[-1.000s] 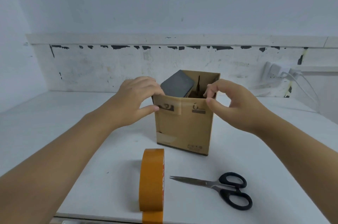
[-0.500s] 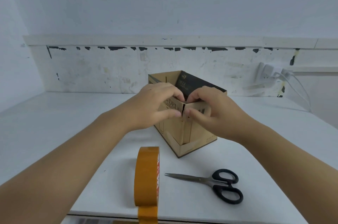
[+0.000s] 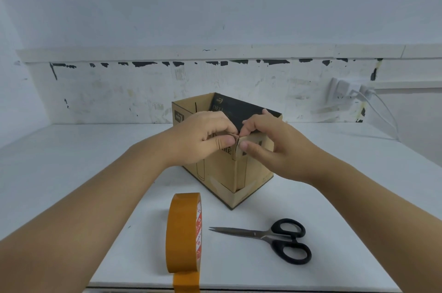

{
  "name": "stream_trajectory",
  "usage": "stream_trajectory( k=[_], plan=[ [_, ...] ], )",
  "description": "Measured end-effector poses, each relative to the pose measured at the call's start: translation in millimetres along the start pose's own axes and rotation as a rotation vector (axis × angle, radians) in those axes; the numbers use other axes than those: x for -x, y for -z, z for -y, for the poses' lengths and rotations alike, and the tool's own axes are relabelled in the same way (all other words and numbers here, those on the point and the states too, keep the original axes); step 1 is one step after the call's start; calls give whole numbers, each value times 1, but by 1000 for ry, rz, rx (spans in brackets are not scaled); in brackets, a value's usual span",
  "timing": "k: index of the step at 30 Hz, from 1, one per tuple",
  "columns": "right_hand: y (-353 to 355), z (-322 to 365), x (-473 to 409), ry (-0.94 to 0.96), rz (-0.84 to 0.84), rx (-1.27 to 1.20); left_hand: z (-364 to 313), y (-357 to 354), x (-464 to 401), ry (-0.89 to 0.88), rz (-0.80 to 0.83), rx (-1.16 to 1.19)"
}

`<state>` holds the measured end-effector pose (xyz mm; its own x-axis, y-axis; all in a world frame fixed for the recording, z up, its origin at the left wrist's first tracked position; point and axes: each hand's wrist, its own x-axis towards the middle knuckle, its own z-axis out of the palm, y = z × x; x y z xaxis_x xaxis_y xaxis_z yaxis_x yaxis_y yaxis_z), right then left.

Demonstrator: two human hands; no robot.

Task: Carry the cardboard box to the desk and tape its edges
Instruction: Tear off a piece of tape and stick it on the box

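Two hands pinching the top of the box's (image 3: 215, 173) near corner: left hand (image 3: 203, 137) and right hand (image 3: 275, 144), fingers curled tight on the cardboard. Standing upright on the white desk (image 3: 71, 161), open top up, corner pointing at the tape roll (image 3: 184, 233) and scissors (image 3: 270, 237), long side running back-left.

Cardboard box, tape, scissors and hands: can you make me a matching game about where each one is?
Things:
1. cardboard box
2. tape roll
3. scissors
4. left hand and right hand

Places:
A. lying flat, blades pointing left
B. pinching the box's near top corner
C. standing on edge at the desk's front
D. behind the tape, open at the top

Pairs: 1-D, 2-C, 3-A, 4-B
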<state>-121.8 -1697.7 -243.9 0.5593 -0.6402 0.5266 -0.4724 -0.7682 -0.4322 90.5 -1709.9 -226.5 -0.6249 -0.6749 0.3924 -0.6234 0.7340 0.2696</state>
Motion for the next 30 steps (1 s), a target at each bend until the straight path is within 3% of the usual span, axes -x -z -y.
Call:
stream_trajectory(
  k=[7,12,21,30],
  plan=[
    [-7,8,-10,-27,-75,83,3,-8,8,64,-122,92],
    [-6,9,-7,-65,-44,-49,2,-10,10,26,-106,78],
    [-6,2,-11,7,-110,58,1,-20,1,-35,-235,2],
    [-2,7,-5,-83,-37,-161,0,-24,2,-52,-303,-20]
  ],
)
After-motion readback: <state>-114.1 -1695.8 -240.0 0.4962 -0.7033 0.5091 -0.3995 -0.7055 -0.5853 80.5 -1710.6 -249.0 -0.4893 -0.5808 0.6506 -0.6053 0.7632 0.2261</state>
